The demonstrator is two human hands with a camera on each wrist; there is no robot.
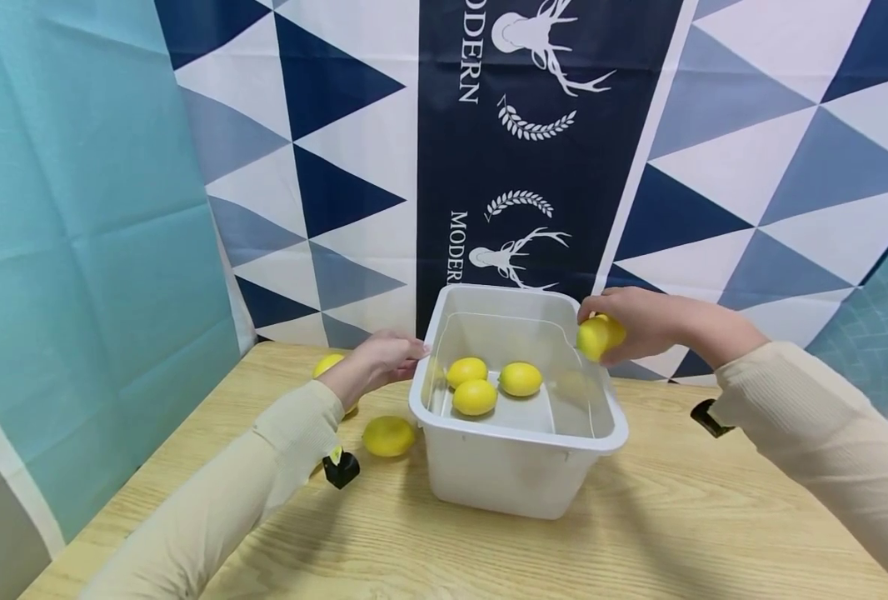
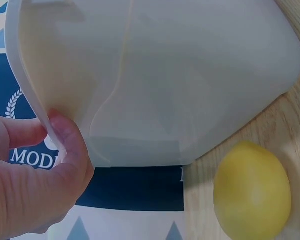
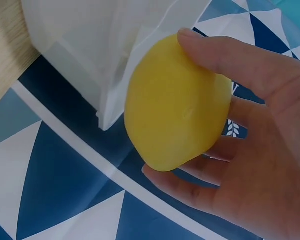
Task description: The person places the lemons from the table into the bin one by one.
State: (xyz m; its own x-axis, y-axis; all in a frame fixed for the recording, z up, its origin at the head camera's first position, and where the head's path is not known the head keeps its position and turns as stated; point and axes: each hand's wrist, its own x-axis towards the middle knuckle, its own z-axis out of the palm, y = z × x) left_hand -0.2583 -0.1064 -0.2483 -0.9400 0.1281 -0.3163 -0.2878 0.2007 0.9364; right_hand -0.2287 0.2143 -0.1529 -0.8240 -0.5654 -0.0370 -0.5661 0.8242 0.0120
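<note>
Pinching a white plastic bin by its rim, the left hand is sitting at about half past nine on the bin as the head view is showing it — thumb and finger are lying on either side of the edge. At two o'clock the right hand is gripping a yellow lemon, its thumb and fingers curving round the fruit. That lemon is overlapping the bin's right rim in the head view; whether it is touching the edge is not showing clearly. Inside the bin three lemons are resting on its bottom, two sitting close together toward nine o'clock and the third lying on their three o'clock side. Outside, on the wooden desk, another lemon is lying just beside the bin, between eight and nine o'clock. Farther out, a partly hidden lemon is showing toward half past nine. Toward twelve o'clock a patterned cloth is hanging — triangles are flanking a dark panel bearing white deer heads.
</note>
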